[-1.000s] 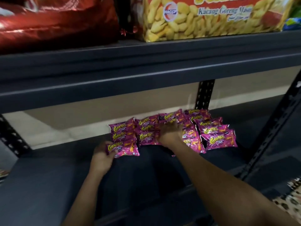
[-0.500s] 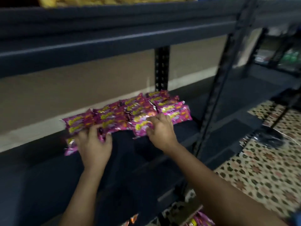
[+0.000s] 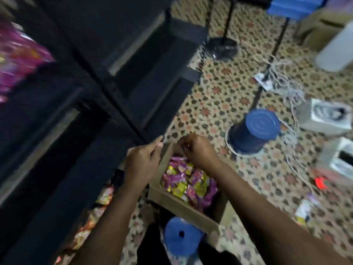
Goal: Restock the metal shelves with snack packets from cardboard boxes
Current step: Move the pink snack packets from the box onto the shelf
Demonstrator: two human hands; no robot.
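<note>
You have one view only, from the camera on your head. It looks steeply down and forward, close over the open cardboard box (image 3: 172, 202) on the patterned floor (image 3: 219, 96), with the dark metal shelves (image 3: 80, 115) along its left side, blurred.

Two bare forearms, no sleeves visible, left hand (image 3: 142, 163), right hand (image 3: 198, 150), both ungloved

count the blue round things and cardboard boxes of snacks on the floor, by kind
Blue round things: 2, an upturned blue bucket on the right and a blue round object near the bottom edge.
Open cardboard box of snack packets: 1.
Total: 3
</note>
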